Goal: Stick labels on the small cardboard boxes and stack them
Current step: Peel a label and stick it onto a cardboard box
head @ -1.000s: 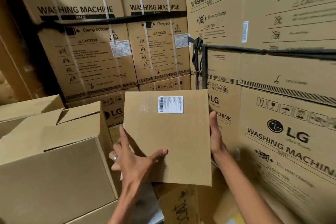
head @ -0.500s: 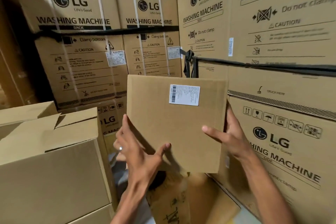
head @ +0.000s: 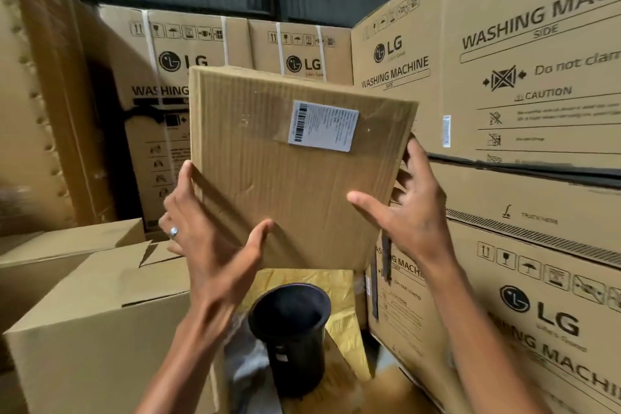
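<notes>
Although the small cardboard box filled the centre of the view, only its broad face was presented to the camera, so its depth and far side could not be assessed. Print on the white barcode label was too blurred to read. Both forearms were cut off by the lower edge of the frame. The box was held up in the air in front of the stacked washing machine cartons, its broad face toward the camera and tilted, top edge sloping down to the right, long axis roughly vertical. The label sat on the upper right part of that face, skewed with it. The left hand, wearing a ring, gripped the lower left edge, fingers spread up the side and thumb pressed on the face near the bottom. The right hand was opened wide against the right edge, thumb on the face, fingers reaching around behind; their contact there was hidden. Below the box stood a dark open-topped cylinder, and a plain brown carton sat at lower left.
</notes>
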{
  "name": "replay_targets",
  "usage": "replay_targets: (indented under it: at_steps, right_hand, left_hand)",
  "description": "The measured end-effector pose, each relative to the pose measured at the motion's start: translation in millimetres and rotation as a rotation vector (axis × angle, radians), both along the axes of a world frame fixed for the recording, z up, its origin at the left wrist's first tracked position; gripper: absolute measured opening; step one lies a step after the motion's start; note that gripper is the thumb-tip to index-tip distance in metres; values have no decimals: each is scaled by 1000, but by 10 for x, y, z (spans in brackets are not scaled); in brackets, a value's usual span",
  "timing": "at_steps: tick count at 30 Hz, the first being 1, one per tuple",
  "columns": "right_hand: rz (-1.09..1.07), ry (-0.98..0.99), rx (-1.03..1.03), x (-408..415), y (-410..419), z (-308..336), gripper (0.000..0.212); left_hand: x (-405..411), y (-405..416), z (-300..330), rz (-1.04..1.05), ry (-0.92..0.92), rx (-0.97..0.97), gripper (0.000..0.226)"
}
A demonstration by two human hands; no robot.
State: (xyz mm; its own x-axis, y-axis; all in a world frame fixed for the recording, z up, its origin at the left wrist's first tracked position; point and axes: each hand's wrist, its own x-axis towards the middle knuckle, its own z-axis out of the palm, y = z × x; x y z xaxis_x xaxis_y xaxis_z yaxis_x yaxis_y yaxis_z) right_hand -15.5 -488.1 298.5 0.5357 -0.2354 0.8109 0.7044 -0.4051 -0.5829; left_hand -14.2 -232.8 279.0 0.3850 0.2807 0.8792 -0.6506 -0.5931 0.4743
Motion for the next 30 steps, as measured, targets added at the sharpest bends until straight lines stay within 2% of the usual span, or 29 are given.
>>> replay_targets:
  at_steps: [3,7,17,30]
  right_hand:
    - [6,-43,23,78,335,181,118]
    - [131,-120,15,231,763,293,111]
    - [321,-80,-22,547,1606,208,112]
    - [229,-28,-129,723,2261,81,109]
  left_hand:
    - [-95,206,130,125,-17,-8,120]
    - [-166,580,214,248,-18,-27,123]
    - [-423,1306,85,452,120,-34,128]
    - [-253,1886,-70,374,274,-68,139]
